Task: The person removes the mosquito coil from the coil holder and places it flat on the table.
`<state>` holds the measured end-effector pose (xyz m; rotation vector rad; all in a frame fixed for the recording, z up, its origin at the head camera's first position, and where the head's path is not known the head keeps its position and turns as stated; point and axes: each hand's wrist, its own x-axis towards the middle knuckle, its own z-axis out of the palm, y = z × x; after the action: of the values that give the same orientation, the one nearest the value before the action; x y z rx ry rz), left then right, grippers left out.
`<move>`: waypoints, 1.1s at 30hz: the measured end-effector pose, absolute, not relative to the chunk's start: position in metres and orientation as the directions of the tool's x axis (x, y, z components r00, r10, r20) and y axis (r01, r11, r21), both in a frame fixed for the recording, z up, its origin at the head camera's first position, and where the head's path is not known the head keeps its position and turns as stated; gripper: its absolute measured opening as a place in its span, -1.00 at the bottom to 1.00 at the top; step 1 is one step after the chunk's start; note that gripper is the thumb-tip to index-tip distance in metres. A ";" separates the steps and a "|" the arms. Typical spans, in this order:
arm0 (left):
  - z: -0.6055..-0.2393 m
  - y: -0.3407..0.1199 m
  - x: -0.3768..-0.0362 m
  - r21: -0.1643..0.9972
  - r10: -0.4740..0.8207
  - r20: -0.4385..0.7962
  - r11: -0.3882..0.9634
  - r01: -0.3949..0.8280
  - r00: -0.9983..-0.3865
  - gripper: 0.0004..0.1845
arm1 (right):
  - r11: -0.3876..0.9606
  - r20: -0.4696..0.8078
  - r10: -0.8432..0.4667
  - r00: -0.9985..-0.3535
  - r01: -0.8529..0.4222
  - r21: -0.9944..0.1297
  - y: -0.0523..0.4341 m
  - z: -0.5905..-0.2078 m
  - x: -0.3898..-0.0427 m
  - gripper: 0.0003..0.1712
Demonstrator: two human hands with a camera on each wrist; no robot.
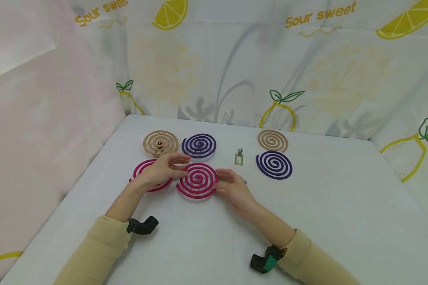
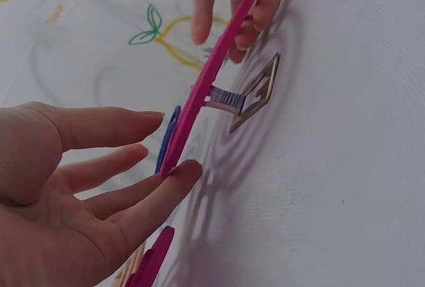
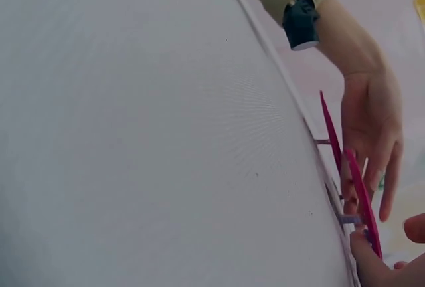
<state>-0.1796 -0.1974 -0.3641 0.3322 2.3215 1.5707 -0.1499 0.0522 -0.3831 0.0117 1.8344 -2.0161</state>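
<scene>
A pink spiral coil [image 1: 197,180] sits at the table's middle, raised on a small metal stand [image 2: 255,94]. My left hand [image 1: 178,166] reaches over a second pink coil [image 1: 142,168]. Its fingers [image 2: 182,171] are straight, and one tip touches the near rim of the raised coil [image 2: 199,101]. My right hand [image 1: 220,180] pinches the opposite rim between thumb and fingers [image 2: 259,1]. In the right wrist view the coil [image 3: 362,197] shows edge-on, with the right thumb [image 3: 366,264] against it.
Behind the hands lie a tan coil [image 1: 160,143] and a purple coil [image 1: 199,145]. To the right are another tan coil [image 1: 272,140], a purple coil [image 1: 274,164] and a spare metal stand [image 1: 239,157]. Printed cloth walls enclose the white table [image 1: 342,206].
</scene>
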 end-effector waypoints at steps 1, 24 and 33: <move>-0.364 -0.197 -0.179 0.924 0.363 -0.138 0.382 0.012 -0.921 -0.41 | -0.048 -0.283 -0.298 -0.912 0.311 -0.949 0.052 -0.384 -0.150 -0.47; -0.367 -0.195 -0.180 0.925 0.334 -0.218 0.369 -0.086 -0.917 -0.39 | -0.140 -0.261 -0.338 -0.904 0.322 -0.936 0.056 -0.387 -0.155 -0.44; -0.367 -0.196 -0.181 0.928 0.330 -0.215 0.363 -0.086 -0.919 -0.36 | -0.175 -0.238 -0.313 -0.920 0.302 -0.937 0.057 -0.386 -0.155 -0.44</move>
<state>-0.1810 -0.1962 -0.3666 0.2139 2.2652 1.5744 -0.1554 0.0572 -0.3859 -0.0126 1.7051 -2.1425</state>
